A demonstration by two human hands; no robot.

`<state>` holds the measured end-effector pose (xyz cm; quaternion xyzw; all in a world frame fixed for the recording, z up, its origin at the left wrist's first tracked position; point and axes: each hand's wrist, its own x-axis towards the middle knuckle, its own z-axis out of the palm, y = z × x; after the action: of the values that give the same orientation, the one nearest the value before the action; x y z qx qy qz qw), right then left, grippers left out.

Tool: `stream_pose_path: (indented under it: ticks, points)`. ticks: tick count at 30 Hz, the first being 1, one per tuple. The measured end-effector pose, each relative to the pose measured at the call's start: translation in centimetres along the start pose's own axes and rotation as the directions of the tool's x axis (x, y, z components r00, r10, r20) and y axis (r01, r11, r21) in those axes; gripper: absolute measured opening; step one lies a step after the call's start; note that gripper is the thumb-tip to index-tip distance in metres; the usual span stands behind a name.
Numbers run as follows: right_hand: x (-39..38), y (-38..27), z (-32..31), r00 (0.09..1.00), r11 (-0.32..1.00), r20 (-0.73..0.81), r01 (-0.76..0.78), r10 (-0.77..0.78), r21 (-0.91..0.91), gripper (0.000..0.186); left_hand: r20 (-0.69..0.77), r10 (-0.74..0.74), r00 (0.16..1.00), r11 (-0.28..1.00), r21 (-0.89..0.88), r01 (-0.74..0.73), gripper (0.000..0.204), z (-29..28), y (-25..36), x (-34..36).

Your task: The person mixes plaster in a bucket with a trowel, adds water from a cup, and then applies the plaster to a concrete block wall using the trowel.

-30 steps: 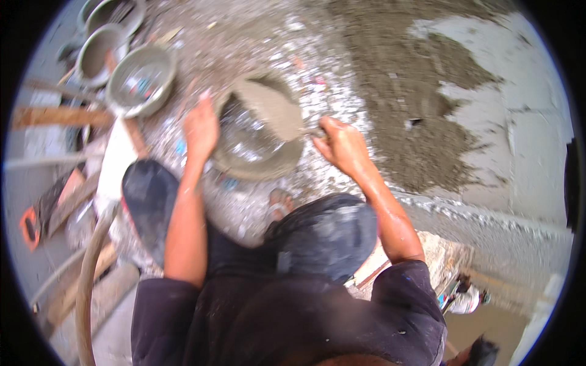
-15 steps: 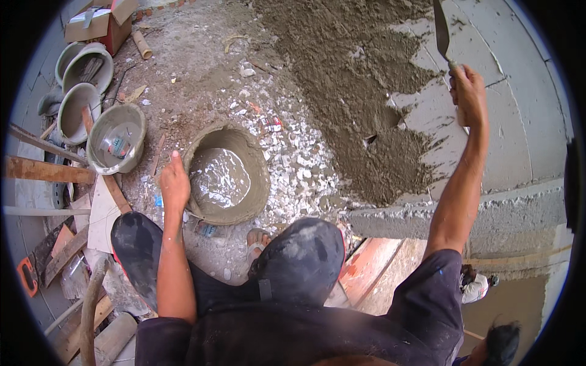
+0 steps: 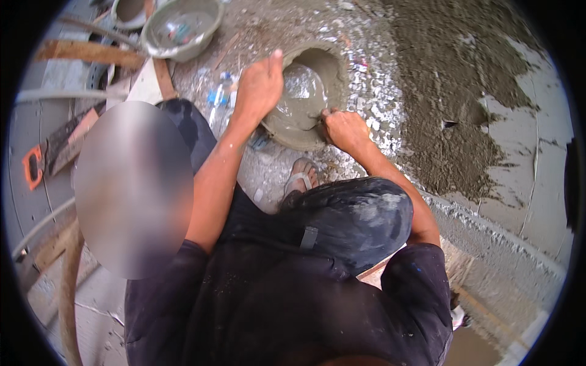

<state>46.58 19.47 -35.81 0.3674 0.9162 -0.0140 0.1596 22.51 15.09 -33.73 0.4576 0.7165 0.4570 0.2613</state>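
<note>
My left hand (image 3: 259,85) is closed on the near left rim of a round mortar bucket (image 3: 336,82) in front of me. Wet grey mortar (image 3: 296,97) lies inside it. My right hand (image 3: 345,128) grips a trowel at the bucket's right side; its blade is down in the mortar and mostly hidden. My sandaled foot (image 3: 302,174) is just below the bucket. To the right, rough mortar (image 3: 452,146) is spread over grey blockwork (image 3: 540,183).
Grey basins (image 3: 180,33), boards (image 3: 91,52) and an orange-handled saw (image 3: 33,168) lie left. A hose or pole (image 3: 73,293) runs lower left, beside a blurred oval patch. A concrete ledge (image 3: 488,232) edges the lower right, with a person (image 3: 461,314) partly visible below.
Half a second ago my right hand held the trowel raised over the blockwork; now it has come down into the bucket. My left hand has moved up along the rim. The view has shifted.
</note>
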Motion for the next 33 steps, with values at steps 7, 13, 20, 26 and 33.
stream_pose_path:
  ticks: [7, 13, 20, 26, 33]
  points:
    - [-3.1, 1.0, -2.5, 0.997, 0.878, 0.072, -0.056, 0.025, 0.475, 0.026, -0.042, -0.089, 0.995, 0.996, 0.0, 0.089, 0.065, -2.0, -1.1, 0.2]
    - [-6.1, 2.9, -7.0, 0.956, 0.911, -0.12, -0.21, 0.267, 0.354, 0.029, -0.029, -0.095, 0.995, 0.99, 0.101, 0.097, 0.073, -2.2, -2.3, 2.9]
    - [-5.7, 7.8, -20.5, 0.975, 0.436, 0.213, -0.216, 0.057, 0.874, 0.015, -0.19, -0.038, 0.981, 0.998, -0.053, 0.028, 0.07, -2.3, -2.7, 2.0]
    - [-10.3, 28.3, -24.2, 0.587, 0.56, -0.135, -0.641, 0.798, 0.524, 0.02, -0.03, -0.161, 0.987, 0.987, 0.001, 0.161, 0.071, -0.1, -1.8, 2.2]
    - [-10.3, 15.6, -24.8, 0.715, 0.7, -0.256, -0.432, 0.65, 0.569, 0.029, -0.045, -0.161, 0.986, 0.982, 0.091, 0.165, 0.063, -3.0, -2.5, 2.1]
